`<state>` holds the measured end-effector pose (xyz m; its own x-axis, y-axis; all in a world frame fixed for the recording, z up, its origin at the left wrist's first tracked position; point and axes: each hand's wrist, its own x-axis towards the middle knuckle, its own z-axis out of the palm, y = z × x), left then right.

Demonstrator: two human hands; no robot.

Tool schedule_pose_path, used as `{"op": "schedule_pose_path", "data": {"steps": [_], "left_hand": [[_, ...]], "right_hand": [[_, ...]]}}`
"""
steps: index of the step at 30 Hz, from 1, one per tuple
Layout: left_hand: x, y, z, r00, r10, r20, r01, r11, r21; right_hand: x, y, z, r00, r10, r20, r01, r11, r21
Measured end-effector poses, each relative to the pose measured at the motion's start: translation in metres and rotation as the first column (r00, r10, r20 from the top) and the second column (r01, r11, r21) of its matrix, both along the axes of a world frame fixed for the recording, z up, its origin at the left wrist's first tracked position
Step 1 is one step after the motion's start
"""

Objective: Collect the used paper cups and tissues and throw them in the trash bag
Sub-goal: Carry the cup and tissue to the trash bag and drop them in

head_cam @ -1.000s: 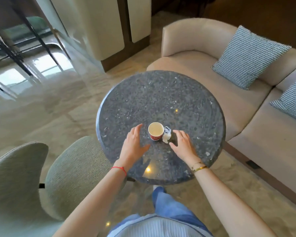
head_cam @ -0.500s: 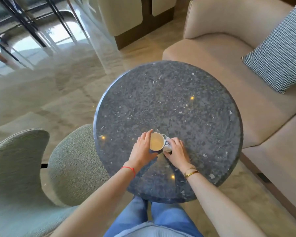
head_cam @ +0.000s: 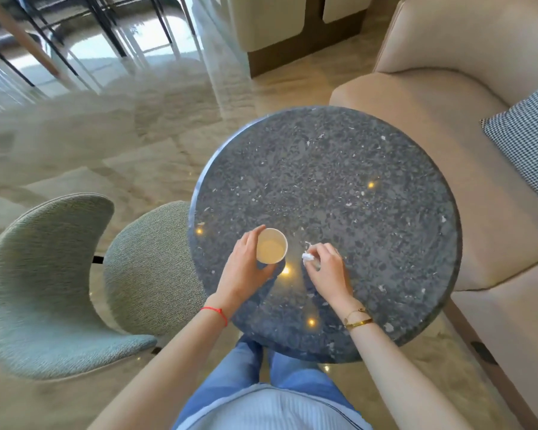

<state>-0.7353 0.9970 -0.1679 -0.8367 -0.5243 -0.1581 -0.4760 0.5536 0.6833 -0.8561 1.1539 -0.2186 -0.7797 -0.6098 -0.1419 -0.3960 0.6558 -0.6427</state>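
The left hand [head_cam: 246,268] wraps the paper cup [head_cam: 271,246] at the bench's [head_cam: 339,187] seven o'clock edge, likely to carry it upright; the right hand [head_cam: 325,268] pinches a crumpled tissue [head_cam: 307,257] just beside, at the cup's three o'clock. The bench is round, dark speckled stone. A beige sofa [head_cam: 448,72] stands at two o'clock, a green chair [head_cam: 44,274] at nine. No trash bag shows.
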Motion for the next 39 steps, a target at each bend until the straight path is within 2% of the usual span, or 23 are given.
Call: {"op": "schedule_pose_path", "data": {"steps": [8,14,20,25,32,39], "left_hand": [[0.115,-0.009,0.039,0.937,0.292,-0.190,-0.310,0.948,-0.074],[0.233,0.011,0.062,0.775,0.570,-0.273,-0.609,0.789,-0.082],[0.371,0.062,0.079,0.517,0.799,-0.307,-0.848,0.527,-0.056],[0.490,0.129,0.087,0.277,0.913,-0.301,-0.961,0.264,-0.085],[0.628,0.235,0.090,-0.060,0.954,-0.294,-0.989,-0.097,-0.110],[0.711,0.317,0.086,-0.397,0.867,-0.301,-0.897,-0.436,-0.071]], "right_hand": [[0.051,-0.043,0.056,0.963,0.265,-0.049,-0.269,0.954,-0.128],[0.132,-0.085,0.090,0.840,0.537,-0.085,-0.542,0.819,-0.189],[0.253,-0.103,0.109,0.654,0.750,-0.104,-0.754,0.633,-0.178],[0.377,-0.097,0.114,0.439,0.887,-0.141,-0.889,0.406,-0.211],[0.552,-0.071,0.115,0.110,0.986,-0.129,-0.965,0.074,-0.253],[0.689,-0.052,0.123,-0.250,0.964,-0.093,-0.937,-0.265,-0.227]]}}
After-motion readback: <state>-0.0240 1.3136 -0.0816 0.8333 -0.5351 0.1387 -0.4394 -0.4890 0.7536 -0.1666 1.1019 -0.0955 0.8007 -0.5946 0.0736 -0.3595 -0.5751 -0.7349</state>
